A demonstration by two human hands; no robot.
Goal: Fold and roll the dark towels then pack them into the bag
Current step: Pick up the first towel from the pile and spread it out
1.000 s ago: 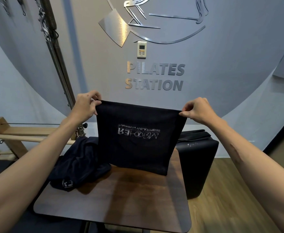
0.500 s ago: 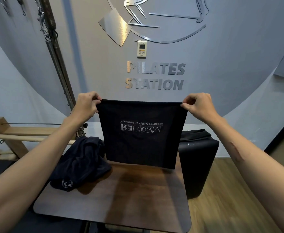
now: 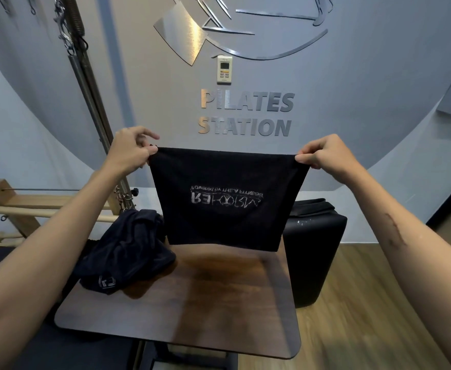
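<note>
The black towel [image 3: 227, 198] hung stretched out flat in the air, folded over so the top edge was a smooth fold running straight from the left hand [image 3: 129, 150] to the right hand [image 3: 325, 154], each pinching a top corner. Its pale printed logo sat upside down and mirrored across the middle, and the bottom edge dangled just above the table, below both hands. A second dark towel [image 3: 124, 252] was just a crumpled heap on the table, down below the left hand, with a small pale emblem showing at its near end. The black bag [image 3: 312, 252] stood upright on the floor below the right hand, partly behind the hanging towel.
</note>
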